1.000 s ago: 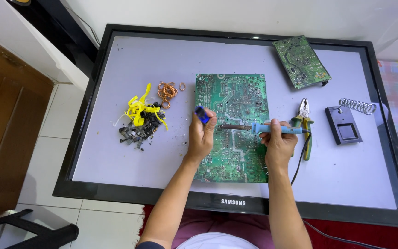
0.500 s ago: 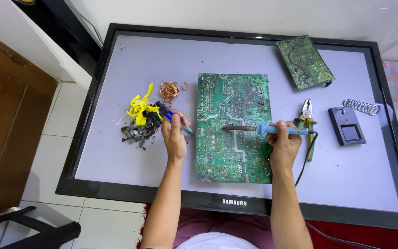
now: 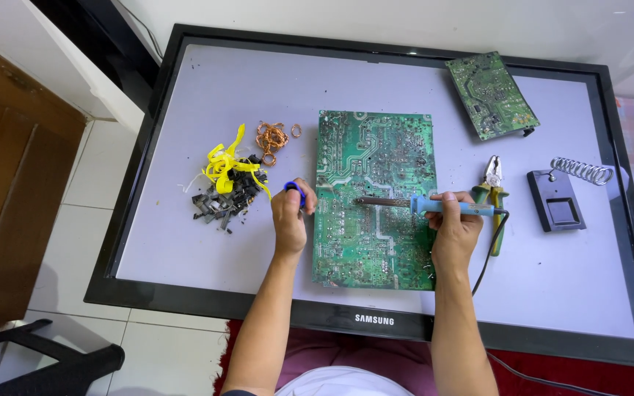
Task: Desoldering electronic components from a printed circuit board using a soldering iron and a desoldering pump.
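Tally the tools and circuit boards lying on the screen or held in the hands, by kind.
Green circuit boards: 2, large and small
Blue-handled soldering iron in right hand: 1
Green-handled pliers: 1
Black iron stand with coil: 1
Blue tool in left hand: 1
Total: 6

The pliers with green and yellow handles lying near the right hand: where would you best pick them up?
Take the pliers with green and yellow handles by the handles, coming from the near side. The metal nose points away, and the handles lie flat, toward the person, beside the right hand.

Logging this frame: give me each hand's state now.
Left hand: closed on a small blue tool.
Right hand: closed on a soldering iron, over the circuit board.
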